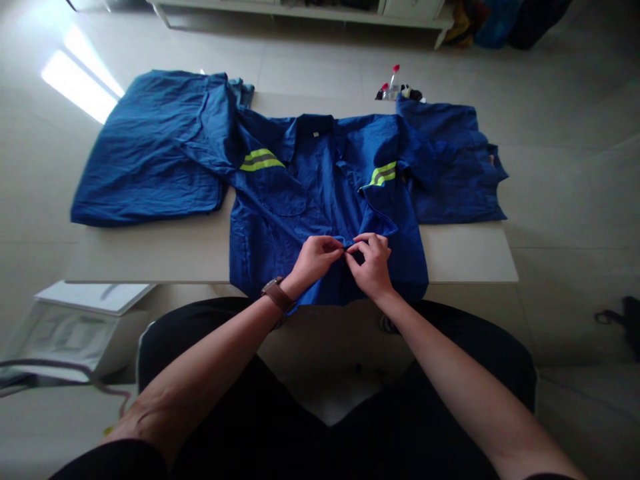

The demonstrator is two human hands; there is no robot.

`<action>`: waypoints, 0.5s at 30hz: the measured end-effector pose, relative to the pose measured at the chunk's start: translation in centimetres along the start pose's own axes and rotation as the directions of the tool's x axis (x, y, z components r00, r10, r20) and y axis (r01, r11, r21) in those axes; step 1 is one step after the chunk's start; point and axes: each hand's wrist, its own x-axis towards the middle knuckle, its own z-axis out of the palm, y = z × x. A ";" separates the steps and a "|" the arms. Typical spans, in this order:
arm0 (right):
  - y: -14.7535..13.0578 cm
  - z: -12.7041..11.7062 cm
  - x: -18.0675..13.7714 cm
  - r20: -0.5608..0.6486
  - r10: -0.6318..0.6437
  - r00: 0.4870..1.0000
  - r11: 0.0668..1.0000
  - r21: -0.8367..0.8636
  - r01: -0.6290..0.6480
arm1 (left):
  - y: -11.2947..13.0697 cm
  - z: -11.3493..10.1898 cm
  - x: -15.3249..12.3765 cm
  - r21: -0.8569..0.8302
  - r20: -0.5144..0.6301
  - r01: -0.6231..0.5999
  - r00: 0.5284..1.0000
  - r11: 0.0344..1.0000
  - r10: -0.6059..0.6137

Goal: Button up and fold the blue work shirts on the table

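Note:
A blue work shirt [300, 193] with yellow reflective stripes lies spread face up on a low white table [465, 257], its collar pointing away from me. Both my hands meet at its front opening near the hem. My left hand [315, 260], with a brown watch on its wrist, pinches the left edge of the placket. My right hand [373, 263] pinches the right edge, fingertips touching those of the left. The lower front of the shirt hangs over the table's near edge.
A folded blue garment [145, 160] lies on the table's left end and another [450, 167] on the right end. Small bottles with red caps [395, 83] stand at the far edge. A white box [75, 320] sits on the floor at left. My dark-clad knees fill the foreground.

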 end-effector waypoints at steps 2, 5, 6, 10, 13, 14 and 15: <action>-0.1 -0.1 0.2 -0.010 0.005 1.000 1.000 0.004 -0.005 | 0.0 0.0 0.0 -0.028 -0.013 0.008 1.000 1.000 -0.009; 0.0 -0.4 0.4 -0.008 0.032 0.999 0.998 0.062 -0.031 | 0.3 0.0 0.0 -0.081 -0.007 0.042 0.999 0.996 -0.043; 0.0 -0.4 0.5 -0.005 0.046 0.999 0.994 0.095 -0.045 | 0.4 0.0 -0.1 -0.096 0.001 0.052 0.999 0.994 -0.052; 0.2 -0.5 0.5 0.016 0.096 0.995 0.974 0.206 -0.098 | 0.7 -0.2 0.0 -0.112 0.059 0.066 0.996 0.991 -0.060; 0.4 -0.2 0.4 0.026 0.128 0.991 0.963 0.234 -0.131 | 0.8 -0.4 0.2 -0.112 0.123 0.123 0.986 0.986 -0.110; 0.5 -0.1 0.4 0.027 0.140 0.990 0.961 0.236 -0.142 | 0.9 -0.4 0.2 -0.099 0.133 0.140 0.983 0.985 -0.127; 0.6 0.1 0.3 0.027 0.151 0.988 0.959 0.237 -0.153 | 1.1 -0.4 0.2 -0.066 0.135 0.138 0.983 0.988 -0.129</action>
